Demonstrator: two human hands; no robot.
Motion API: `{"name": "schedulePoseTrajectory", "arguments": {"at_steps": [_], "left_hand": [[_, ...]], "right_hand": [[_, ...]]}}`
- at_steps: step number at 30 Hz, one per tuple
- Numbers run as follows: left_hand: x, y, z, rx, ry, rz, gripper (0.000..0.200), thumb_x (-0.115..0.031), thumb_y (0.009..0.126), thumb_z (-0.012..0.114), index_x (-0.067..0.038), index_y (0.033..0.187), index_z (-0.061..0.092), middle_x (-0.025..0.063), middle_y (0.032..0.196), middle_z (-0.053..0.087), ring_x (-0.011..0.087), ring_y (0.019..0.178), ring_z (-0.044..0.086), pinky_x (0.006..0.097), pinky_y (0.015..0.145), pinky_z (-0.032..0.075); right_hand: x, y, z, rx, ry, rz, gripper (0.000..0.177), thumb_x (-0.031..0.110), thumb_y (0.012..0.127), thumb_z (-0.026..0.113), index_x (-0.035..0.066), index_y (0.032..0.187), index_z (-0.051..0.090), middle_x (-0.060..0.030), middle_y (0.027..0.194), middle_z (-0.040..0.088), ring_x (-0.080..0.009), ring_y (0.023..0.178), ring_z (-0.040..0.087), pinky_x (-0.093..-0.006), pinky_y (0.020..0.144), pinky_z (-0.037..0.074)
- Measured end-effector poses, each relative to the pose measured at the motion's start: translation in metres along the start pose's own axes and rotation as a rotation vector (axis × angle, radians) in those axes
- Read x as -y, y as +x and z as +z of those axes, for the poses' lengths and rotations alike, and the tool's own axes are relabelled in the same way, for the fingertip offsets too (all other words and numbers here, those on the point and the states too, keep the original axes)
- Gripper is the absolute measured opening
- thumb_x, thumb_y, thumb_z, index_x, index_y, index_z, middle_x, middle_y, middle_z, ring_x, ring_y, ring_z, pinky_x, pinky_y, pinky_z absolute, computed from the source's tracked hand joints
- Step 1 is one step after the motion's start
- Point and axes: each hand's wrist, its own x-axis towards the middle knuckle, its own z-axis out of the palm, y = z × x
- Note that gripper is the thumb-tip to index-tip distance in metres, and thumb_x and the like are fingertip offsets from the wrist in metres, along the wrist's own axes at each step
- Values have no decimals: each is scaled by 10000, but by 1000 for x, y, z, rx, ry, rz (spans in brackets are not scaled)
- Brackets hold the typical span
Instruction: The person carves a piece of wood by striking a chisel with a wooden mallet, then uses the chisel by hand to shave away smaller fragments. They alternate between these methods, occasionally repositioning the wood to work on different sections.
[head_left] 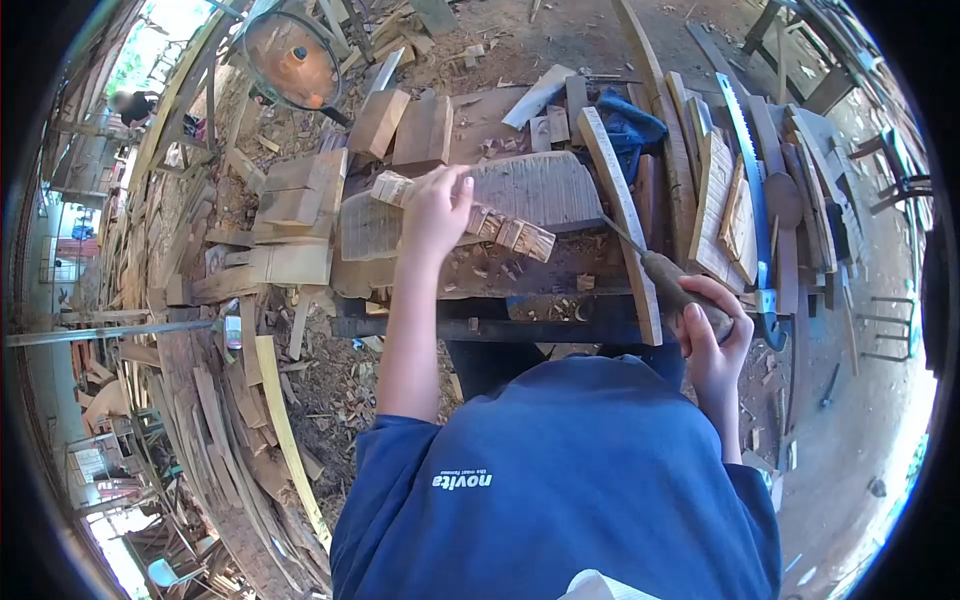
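Note:
My left hand (437, 215) is closed over a carved strip of wood (512, 233) with notches cut along it. The strip lies slanted across a thick grey wooden block (540, 190) on the workbench. In my right hand (715, 325) is a chisel (672, 283), gripped by its thick wooden handle. Its thin metal blade points up and left, its tip close to the block's right end and apart from the strip. My palm and fingers hide the strip's middle part.
A long upright board (620, 220) leans beside the chisel. Farther right lie a blue-edged handsaw (750, 150) and several planks. Cut blocks (300, 205) are stacked at the left, and a round fan (293, 62) stands behind. Blue cloth (625, 125) sits at the back. Chips litter the bench.

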Motion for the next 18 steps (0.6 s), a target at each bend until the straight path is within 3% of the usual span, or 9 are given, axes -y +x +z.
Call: {"name": "schedulePoseTrajectory", "arguments": {"at_steps": [1,2,6,9,10,13,14,16,18], "left_hand": [[18,-3,2,-80,146,121,270,-280,932,623,-77,1097,688,134,1180,677,291,1186,587,432,1055,379],[26,-6,1,-61,180,155,219,-289,923,628,-84,979,683,90,1023,681,288,1085,594,444,988,386],[32,-15,34,-248,237,6,220,-303,932,588,-105,842,625,56,884,612,275,983,561,436,964,343],[19,-16,57,-404,431,-118,193,-258,939,536,-109,839,608,57,883,605,283,954,556,445,949,349],[14,-18,60,-436,418,-116,177,-229,930,513,-102,841,597,66,873,599,286,921,561,458,902,364],[-1,-23,61,-391,568,-196,175,-233,941,511,-113,847,596,66,869,604,286,894,574,444,861,370],[-6,-24,59,-357,606,-217,179,-235,935,515,-94,857,592,84,864,605,289,888,581,446,839,377],[-12,-27,56,-325,601,-254,183,-239,934,516,-91,857,591,89,872,604,285,898,580,441,839,378],[-12,-29,54,-293,599,-283,187,-242,932,517,-88,856,590,95,881,603,281,908,578,436,839,378]], "right_hand": [[-2,2,2,-3,-36,-84,324,182,873,669,-27,1120,677,-115,1016,696,-168,941,635,-267,872,468],[2,5,-2,-4,-85,-130,320,173,868,665,-34,1111,677,-116,1015,697,-169,953,633,-277,882,466],[14,16,15,30,-108,-250,310,153,847,658,-45,1085,685,-128,1001,705,-179,956,641,-297,886,472],[33,27,34,144,-307,-473,328,160,816,674,-40,1075,695,-150,972,724,-203,897,685,-305,848,507],[32,34,38,181,-382,-533,328,151,780,687,-2,1069,709,-165,913,721,-256,823,705,-326,781,530],[46,45,65,265,-606,-607,303,129,735,691,42,1023,729,-146,785,681,-300,746,681,-351,724,522],[45,50,71,265,-721,-681,257,110,706,679,62,953,730,-153,788,612,-285,698,632,-340,660,490],[41,65,82,267,-650,-800,236,98,698,666,51,923,718,-152,829,583,-268,708,608,-330,666,481],[30,86,93,318,-363,-911,152,58,683,627,13,822,668,-139,961,521,-230,778,559,-315,731,463]]}}
